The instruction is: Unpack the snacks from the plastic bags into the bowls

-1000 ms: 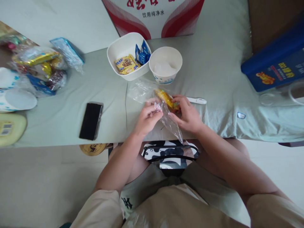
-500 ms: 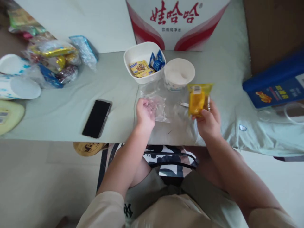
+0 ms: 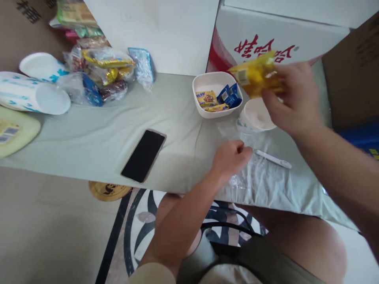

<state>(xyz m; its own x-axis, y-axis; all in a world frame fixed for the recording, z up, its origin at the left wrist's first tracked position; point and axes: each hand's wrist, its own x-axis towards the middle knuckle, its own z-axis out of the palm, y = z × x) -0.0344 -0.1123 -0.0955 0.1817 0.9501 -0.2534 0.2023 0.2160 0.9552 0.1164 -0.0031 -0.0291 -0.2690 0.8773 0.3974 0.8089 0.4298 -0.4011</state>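
My right hand (image 3: 291,98) is raised above the table, its fingers closed on a yellow snack packet (image 3: 255,74) that hangs over the white square bowl (image 3: 207,111) and the round paper cup (image 3: 257,116). The bowl holds yellow and blue wrapped snacks. Down on the pale green cloth, my left hand (image 3: 230,158) is closed on a crumpled clear plastic bag (image 3: 248,173). A white spoon (image 3: 272,159) lies just right of that hand.
A black phone (image 3: 143,155) lies face up near the front edge. At the back left sit a heap of bagged snacks (image 3: 103,73) and stacked paper cups (image 3: 31,96). A red-and-white carton (image 3: 266,43) stands behind the bowl, and a blue box (image 3: 363,138) at the right.
My right hand has pulled the yellow packet out of the clear bag and lifted it up and back over the bowl. My left hand stays on the emptied bag. The view has swung left.
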